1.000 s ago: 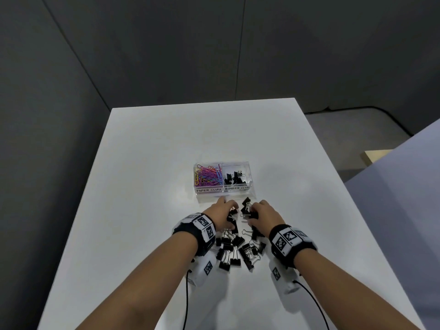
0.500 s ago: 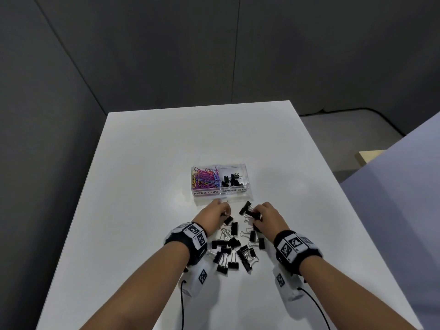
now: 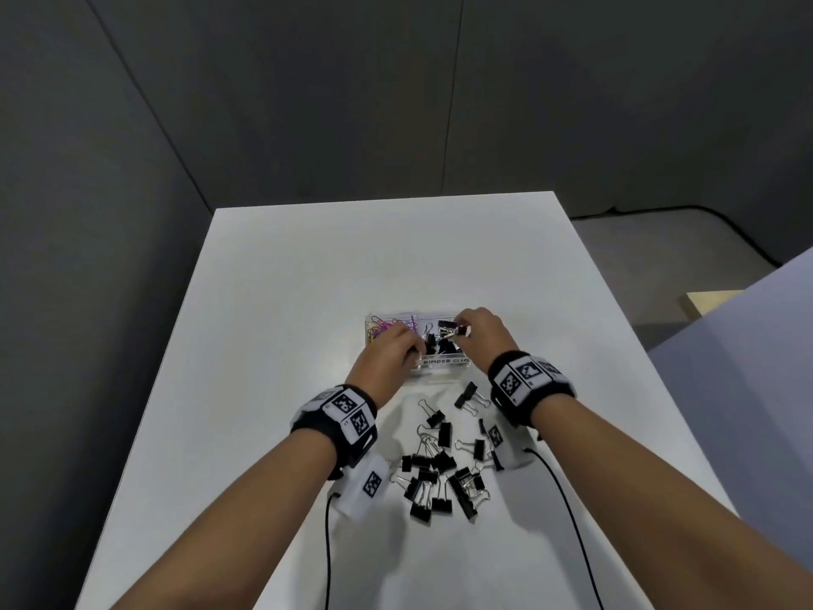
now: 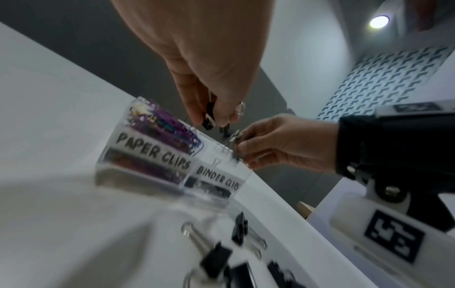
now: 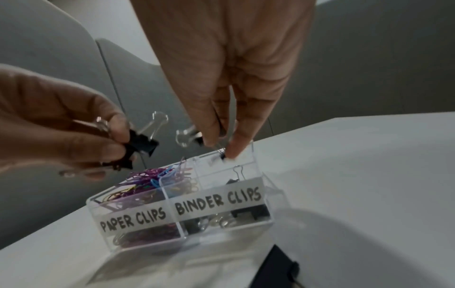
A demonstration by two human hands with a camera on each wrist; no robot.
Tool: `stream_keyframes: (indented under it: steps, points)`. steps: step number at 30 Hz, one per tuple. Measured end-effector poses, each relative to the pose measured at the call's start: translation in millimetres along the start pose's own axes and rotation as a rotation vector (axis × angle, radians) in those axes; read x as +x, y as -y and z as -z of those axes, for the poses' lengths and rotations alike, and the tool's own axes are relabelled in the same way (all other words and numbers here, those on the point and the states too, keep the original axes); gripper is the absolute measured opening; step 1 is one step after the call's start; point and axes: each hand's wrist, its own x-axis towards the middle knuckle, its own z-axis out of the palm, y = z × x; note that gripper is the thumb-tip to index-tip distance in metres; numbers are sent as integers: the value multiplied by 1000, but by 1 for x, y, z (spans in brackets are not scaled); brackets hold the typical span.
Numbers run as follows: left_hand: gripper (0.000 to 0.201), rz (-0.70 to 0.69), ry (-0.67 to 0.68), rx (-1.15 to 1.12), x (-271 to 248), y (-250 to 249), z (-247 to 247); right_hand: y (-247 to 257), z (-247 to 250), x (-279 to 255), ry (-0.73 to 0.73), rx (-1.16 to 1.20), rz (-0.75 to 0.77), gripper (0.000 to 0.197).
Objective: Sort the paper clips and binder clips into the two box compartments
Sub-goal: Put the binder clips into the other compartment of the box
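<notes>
Now both your hands hang over the clear box, each with black binder clips pinched in the fingertips.

Your left hand (image 3: 391, 350) curls round binder clips (image 5: 140, 145), and your right hand (image 3: 481, 332) pinches another binder clip (image 5: 197, 139) by its body above the compartment labelled BINDER CLIPS (image 5: 219, 201); how many each holds, you cannot tell. The loose pile of binder clips (image 3: 440, 468) lies on the white table (image 3: 272, 345) just behind your wrists, and the coloured paper clips (image 5: 147, 179) already fill the left compartment. These clips look light and stiff, and probably slick on the painted steel, with wire handles that flop, so take them by the black body. The clear box (image 5: 268, 196) seems light too; a knock on its rim could shift it.
</notes>
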Motion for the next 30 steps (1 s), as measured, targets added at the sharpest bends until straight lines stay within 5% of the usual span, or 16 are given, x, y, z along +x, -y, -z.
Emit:
stream_keyframes:
  steps: [5, 11, 16, 19, 24, 27, 30]
  points:
    - [19, -47, 73, 92, 29, -14, 6, -11, -1, -7, -42, 151, -41, 32]
    - [31, -85, 312, 262, 55, -20, -4, -48, 0, -43, -27, 70, -47, 27]
    - [35, -279, 295, 421, 42, -33, -13, -67, -13, -61, 186, -96, 61, 38]
    - [35, -389, 422, 474, 15, -33, -27, -67, -24, -65, 344, -323, 192, 56]
    - [45, -259, 585, 469, -23, -13, -44, -62, -34, -71, 369, -597, 252, 55]
    - [57, -222, 611, 465, -33, -12, -47, -55, -40, -75, 292, -576, 217, 45]
    - [47, -222, 588, 485, -40, -14, -52, -51, -46, -75, 235, -535, 178, 30]
